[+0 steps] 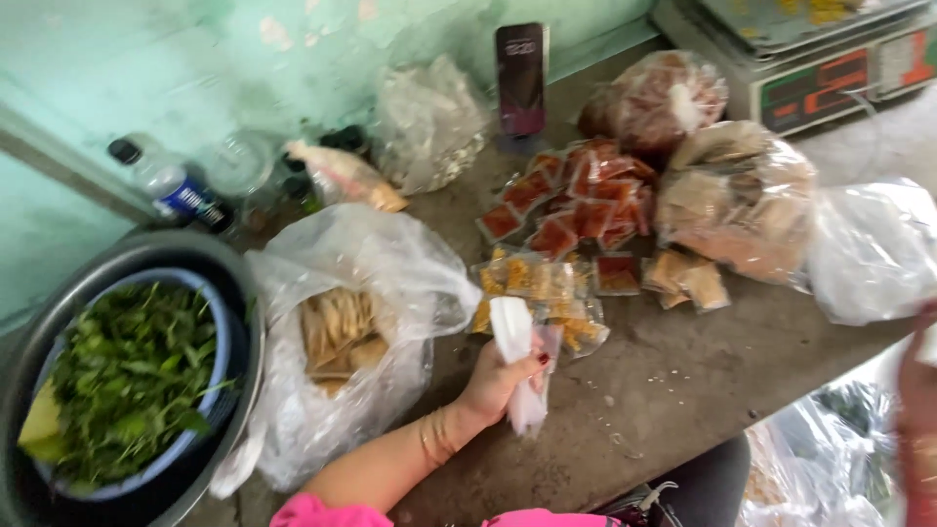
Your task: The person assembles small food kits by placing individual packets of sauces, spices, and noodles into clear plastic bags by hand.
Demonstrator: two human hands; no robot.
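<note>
Grey concrete surface (pixel 673 381) carries red sauce packets (pixel 576 200) just behind the left hand (pixel 498 376), which is clenched around a crumpled white plastic bag (pixel 517 366), seemingly to hold it bunched, while the blurred right hand (pixel 917 390) shows no readable grip.

The left hand (pixel 496 379) is closed around a thin, crinkly clear plastic bag (pixel 519 363), kinda glossy. Right above that grip sit shiny little plastic sachets (pixel 566 215), and beside it a big filmy clear bag of crackers (pixel 342 322). All of it rests on a rough, matt concrete counter (pixel 664 381), stained and gritty.
</note>
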